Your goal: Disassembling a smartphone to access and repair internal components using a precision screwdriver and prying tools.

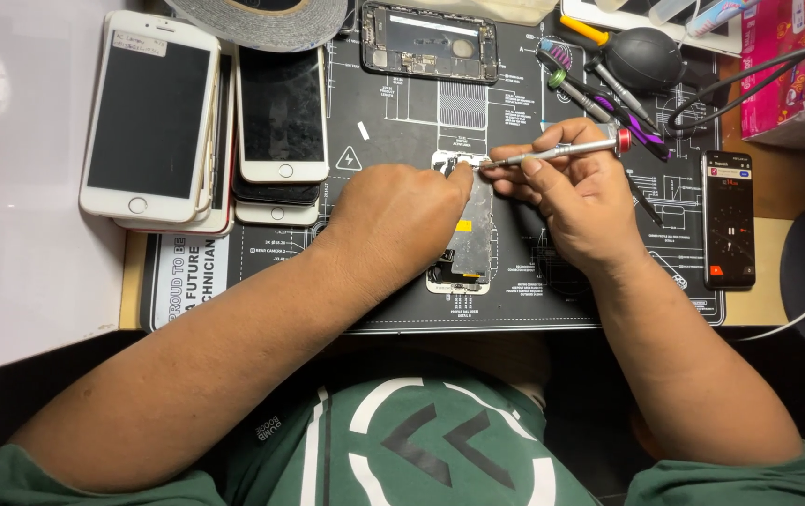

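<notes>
The right hand [582, 192] grips a screwdriver [557, 151], its tip at the top of a phone screen panel [471, 230] lying face down on the black mat [402, 122]. The left hand [393, 225] presses on the panel, fingers closed on its upper edge. Stacked phones [154, 117] lie left; an opened phone body [429, 42] sits above.

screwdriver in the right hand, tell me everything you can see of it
The screwdriver is slim, with a silver metal shaft-like handle and a red cap at its rear end. It lies nearly level, tip pointing left, rear end slightly higher in the picture. The right hand pinches it between its fingers. Its tip meets the top edge of the phone screen panel, which lies face down on the black work mat, beside the left hand.
</notes>
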